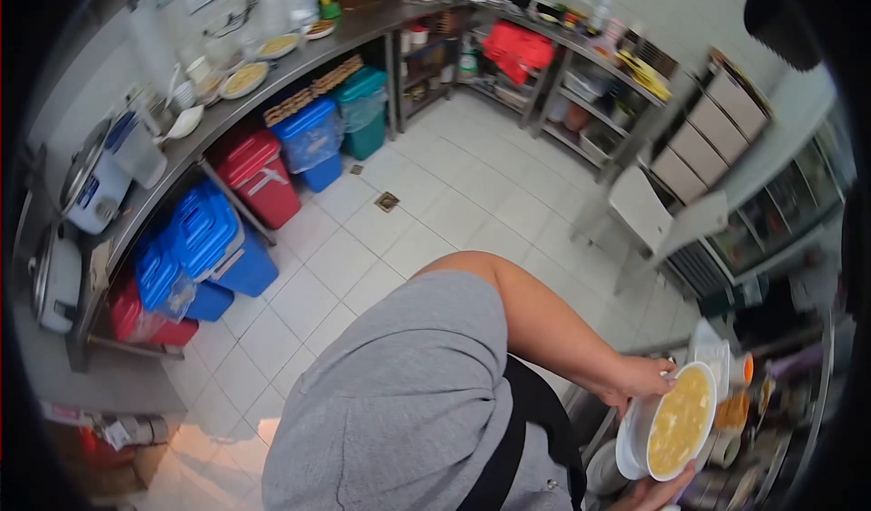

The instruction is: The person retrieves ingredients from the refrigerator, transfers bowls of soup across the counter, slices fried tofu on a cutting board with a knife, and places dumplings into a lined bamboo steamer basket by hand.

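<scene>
A white bowl (682,418) of yellow soup with pale chunks is held between my two hands at the lower right. My left hand (646,380) grips the upper rim side, with the thumb near the edge. Beneath the lower end, my right hand (664,490) supports the bowl; its fingers are partly hidden. A white rim, perhaps a plate or the bowl's handle, shows at the bowl's left side. Just beyond it are white containers (710,352) and an orange-topped container (746,368) on the crowded work surface.
Along the left wall runs a metal counter (313,46) with plates of food and rice cookers (98,187). Lidded bins (257,177) in red, blue and green stand below. A white chair (667,213) and drawer unit (712,134) are at the right. White tiles (435,189) cover the floor.
</scene>
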{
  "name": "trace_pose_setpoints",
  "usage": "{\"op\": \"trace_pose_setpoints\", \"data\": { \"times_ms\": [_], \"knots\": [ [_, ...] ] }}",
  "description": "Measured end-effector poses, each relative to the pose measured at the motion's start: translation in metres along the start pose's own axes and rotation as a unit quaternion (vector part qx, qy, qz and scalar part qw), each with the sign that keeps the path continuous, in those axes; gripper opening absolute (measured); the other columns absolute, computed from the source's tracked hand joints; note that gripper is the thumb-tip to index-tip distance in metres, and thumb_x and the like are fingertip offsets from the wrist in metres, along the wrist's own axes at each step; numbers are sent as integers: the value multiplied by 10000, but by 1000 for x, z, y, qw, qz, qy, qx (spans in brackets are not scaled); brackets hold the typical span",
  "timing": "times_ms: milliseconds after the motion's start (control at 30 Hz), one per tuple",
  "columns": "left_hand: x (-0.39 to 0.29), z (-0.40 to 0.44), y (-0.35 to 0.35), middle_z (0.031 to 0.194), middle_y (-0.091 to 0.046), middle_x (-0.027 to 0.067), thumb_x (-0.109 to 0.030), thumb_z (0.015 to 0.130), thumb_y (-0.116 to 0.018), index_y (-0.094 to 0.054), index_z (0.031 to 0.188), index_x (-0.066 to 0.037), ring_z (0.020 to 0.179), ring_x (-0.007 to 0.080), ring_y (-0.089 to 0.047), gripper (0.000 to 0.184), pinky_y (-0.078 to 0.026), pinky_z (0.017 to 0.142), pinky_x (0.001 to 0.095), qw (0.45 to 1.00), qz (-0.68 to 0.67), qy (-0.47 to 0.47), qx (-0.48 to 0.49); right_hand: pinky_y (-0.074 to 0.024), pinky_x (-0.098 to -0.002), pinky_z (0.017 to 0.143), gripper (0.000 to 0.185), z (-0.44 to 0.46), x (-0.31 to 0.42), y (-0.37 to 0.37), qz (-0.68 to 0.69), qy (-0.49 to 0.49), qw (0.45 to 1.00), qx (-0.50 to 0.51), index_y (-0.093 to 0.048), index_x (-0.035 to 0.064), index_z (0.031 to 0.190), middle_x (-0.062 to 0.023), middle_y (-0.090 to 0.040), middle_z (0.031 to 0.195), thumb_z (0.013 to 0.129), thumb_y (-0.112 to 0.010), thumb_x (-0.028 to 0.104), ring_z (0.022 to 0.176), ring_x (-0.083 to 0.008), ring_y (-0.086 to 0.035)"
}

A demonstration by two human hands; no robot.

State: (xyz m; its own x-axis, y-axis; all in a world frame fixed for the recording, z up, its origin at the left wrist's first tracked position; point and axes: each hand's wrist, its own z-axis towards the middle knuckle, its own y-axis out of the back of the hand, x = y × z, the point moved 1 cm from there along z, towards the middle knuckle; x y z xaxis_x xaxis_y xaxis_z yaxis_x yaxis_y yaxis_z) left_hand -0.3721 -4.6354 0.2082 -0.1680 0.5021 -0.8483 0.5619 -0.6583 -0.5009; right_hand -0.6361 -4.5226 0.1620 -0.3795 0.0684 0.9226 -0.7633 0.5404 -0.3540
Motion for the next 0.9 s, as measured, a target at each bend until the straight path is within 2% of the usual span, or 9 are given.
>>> {"op": "trace_pose_setpoints", "data": {
  "times_ms": [67,167,267,333,367,467,533,633,900],
  "knots": [
    [-23,-25,57,1459,-214,193,-318,948,-436,-91,1454,-168,1333,414,-238,631,-323,933,677,999,-38,-24,-25,-395,-367,943,510,35,-31,-70,-21,23,999,-13,-450,29,1227,-97,-528,1232,923,-429,437,1118,-224,-516],
    [-54,-63,137,1493,-117,174,-351,939,-460,-68,1459,-174,1386,375,-61,675,-252,979,682,989,-56,-66,-121,-390,-374,954,503,72,-65,-193,-2,-29,994,109,-446,21,1230,-105,-525,1239,934,-405,425,1134,-231,-510],
    [-76,-87,217,1492,-124,171,-394,936,-456,-77,1459,-175,1383,386,-67,682,-244,988,677,969,-81,-134,-193,-404,-382,950,501,114,-105,-300,-53,-49,981,180,-442,16,1233,-121,-521,1247,939,-395,418,1135,-241,-516],
    [-91,-103,269,1491,-126,169,-435,930,-457,-91,1458,-179,1366,414,-113,691,-236,995,673,957,-69,-165,-227,-421,-381,940,487,154,-140,-367,-59,-52,949,304,-449,16,1231,-132,-522,1250,942,-391,405,1132,-245,-526],
    [-100,-113,292,1489,-134,166,-445,929,-455,-98,1457,-181,1350,424,-154,690,-240,994,669,947,-76,-179,-255,-454,-331,872,379,165,-153,-404,-35,-76,942,324,-502,29,1120,-100,-562,1122,939,-429,354,1058,-199,-553],
    [-133,-135,361,1482,-152,156,-463,925,-457,-108,1456,-188,1319,435,-226,693,-256,990,657,917,-81,-209,-329,-434,-352,923,439,219,-207,-513,-56,-48,902,425,-465,17,1220,-118,-552,1201,955,-393,359,1085,-216,-551],
    [-160,-157,411,1479,-161,151,-472,921,-461,-111,1456,-194,1305,435,-256,697,-268,988,649,896,-83,-225,-374,-433,-347,921,429,222,-226,-598,-40,-45,890,453,-465,14,1219,-114,-556,1190,956,-400,347,1076,-209,-553],
    [-192,-191,470,1446,-242,122,-395,948,-435,-128,1453,-229,1177,383,-412,614,-361,914,632,841,-109,-274,-454,-426,-333,920,412,225,-255,-711,-33,-61,841,537,-465,8,1217,-108,-560,1176,953,-425,322,1073,-196,-551],
    [-249,-311,646,1434,-262,130,-383,951,-433,-117,1458,-205,1147,384,-449,624,-392,892,629,752,-109,-336,-557,-420,-333,924,405,187,-373,-963,-33,-139,772,619,-488,10,1180,-121,-567,1168,938,-447,333,1069,-206,-554]
  ]
}}
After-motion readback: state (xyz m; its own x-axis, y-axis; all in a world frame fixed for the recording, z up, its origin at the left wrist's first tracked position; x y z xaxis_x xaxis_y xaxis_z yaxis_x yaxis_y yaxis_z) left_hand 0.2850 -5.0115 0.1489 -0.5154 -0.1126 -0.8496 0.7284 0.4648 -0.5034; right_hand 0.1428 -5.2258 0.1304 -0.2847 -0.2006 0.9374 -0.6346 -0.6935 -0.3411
